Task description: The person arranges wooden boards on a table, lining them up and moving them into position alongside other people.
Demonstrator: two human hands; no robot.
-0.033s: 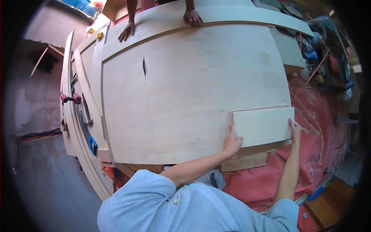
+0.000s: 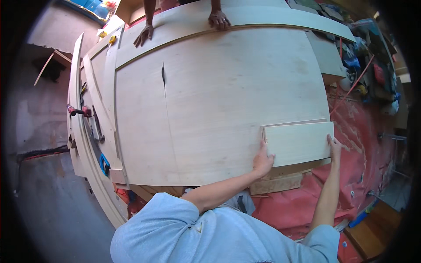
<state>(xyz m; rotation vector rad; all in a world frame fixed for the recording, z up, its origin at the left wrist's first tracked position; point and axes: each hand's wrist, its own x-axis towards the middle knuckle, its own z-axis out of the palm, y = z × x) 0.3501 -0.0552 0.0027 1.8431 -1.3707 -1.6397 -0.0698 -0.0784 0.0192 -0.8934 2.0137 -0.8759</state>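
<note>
Left hand: grip closed on the small board's left end
Right hand: grip closed on its right end
Small board: lower right of the frame, over the big sheet's corner
Big sheet: fills the centre
Co-worker's hands: resting on pale wood, top

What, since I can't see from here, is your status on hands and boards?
Left hand holds small boards at left end; right hand at right end. Stacked over near right corner of large panel. Co-worker's hands on far strip, clear of boards.

Left hand, right hand apart, gripping; forearms bare.
</note>
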